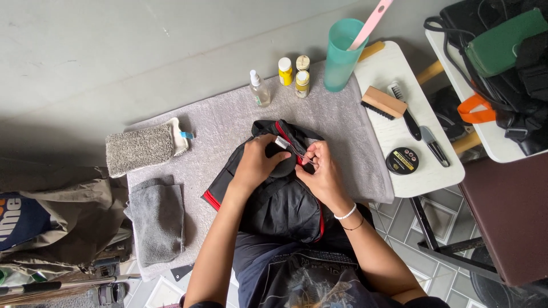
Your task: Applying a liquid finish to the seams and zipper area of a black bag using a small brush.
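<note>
A black bag with red trim lies at the near edge of a grey towel spread over the tabletop, and both hands work at its upper end: the left hand presses down on the dark fabric with fingers curled, while the right hand pinches a small metal zipper pull between thumb and fingertips. Along the towel's far edge stand a clear spray bottle, three small yellow-labelled bottles and a teal cup holding a pink handle. A grey mitt and folded grey cloth lie toward the left edge; a wooden brush and round polish tin sit toward the right edge.
</note>
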